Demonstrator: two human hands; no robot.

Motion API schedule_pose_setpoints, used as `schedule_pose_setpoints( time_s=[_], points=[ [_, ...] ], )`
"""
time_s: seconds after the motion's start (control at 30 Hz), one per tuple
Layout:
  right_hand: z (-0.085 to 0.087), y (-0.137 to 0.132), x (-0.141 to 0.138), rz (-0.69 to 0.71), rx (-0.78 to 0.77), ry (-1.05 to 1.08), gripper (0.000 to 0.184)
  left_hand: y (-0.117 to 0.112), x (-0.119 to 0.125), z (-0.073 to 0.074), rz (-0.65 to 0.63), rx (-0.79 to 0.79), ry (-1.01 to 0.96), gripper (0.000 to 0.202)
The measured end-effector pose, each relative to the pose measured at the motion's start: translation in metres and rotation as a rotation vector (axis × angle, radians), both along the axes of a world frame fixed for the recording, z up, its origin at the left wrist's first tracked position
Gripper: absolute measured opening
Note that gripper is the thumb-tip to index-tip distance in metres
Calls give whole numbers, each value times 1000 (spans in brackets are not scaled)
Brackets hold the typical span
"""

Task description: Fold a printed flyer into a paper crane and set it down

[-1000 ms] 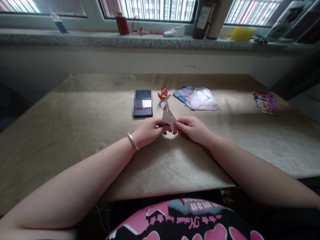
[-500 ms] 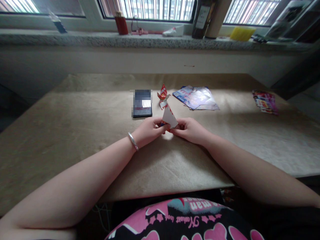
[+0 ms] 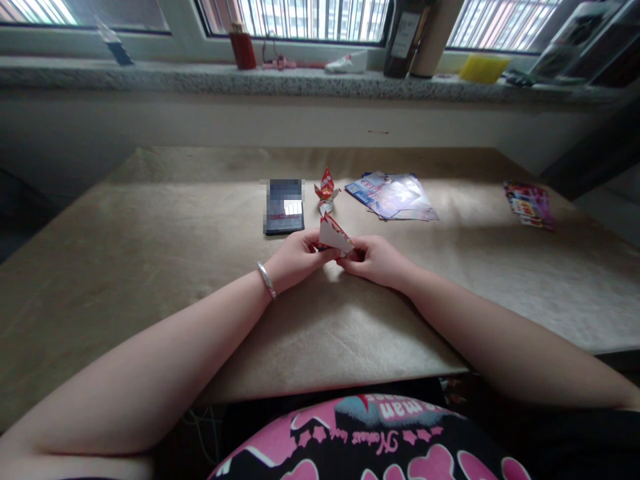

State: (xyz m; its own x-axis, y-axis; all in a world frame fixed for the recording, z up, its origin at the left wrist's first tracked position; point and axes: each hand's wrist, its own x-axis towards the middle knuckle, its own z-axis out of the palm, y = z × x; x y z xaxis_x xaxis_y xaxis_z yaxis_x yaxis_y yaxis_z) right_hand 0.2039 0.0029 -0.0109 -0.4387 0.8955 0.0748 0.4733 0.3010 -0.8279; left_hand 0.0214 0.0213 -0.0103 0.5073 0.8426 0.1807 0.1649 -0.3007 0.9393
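Nearest is the person's black shirt with pink print (image 3: 430, 460), just beyond it the front edge of the tan table (image 3: 320, 347). Over the table's middle, the left hand (image 3: 299, 257), a silver bangle (image 3: 267, 280) at its wrist, pinches a small folded paper (image 3: 333, 237) between thumb and fingers. The right hand (image 3: 379, 260) grips the same paper's right side, its fingertips seemingly tucked behind, though they are too hidden to be sure. The paper is between the two hands, its white face toward the person, red print along its upper edge. Farther off lie a dark phone-like device (image 3: 283, 217), a red-and-white folded paper figure (image 3: 327, 189), a fan of bluish printed sheets (image 3: 395, 195) and, well to the right, colourful printed papers (image 3: 529, 203). Farthest, a stone sill (image 3: 300, 83) carries a red container (image 3: 243, 50) and a yellow block (image 3: 484, 68).
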Motion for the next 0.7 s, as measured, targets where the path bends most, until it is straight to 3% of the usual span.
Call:
schedule_pose_setpoints(
  time_s=[0.33,0.53,0.7],
  points=[
    [1,-1,2,65,40,-162,9,1,1,-1,117,-73,-148,42],
    [4,1,5,73,103,-124,30,1,0,0,99,-82,-116,42],
    [3,3,6,132,96,-128,29,1,0,-2,169,-26,-56,45]
  ],
)
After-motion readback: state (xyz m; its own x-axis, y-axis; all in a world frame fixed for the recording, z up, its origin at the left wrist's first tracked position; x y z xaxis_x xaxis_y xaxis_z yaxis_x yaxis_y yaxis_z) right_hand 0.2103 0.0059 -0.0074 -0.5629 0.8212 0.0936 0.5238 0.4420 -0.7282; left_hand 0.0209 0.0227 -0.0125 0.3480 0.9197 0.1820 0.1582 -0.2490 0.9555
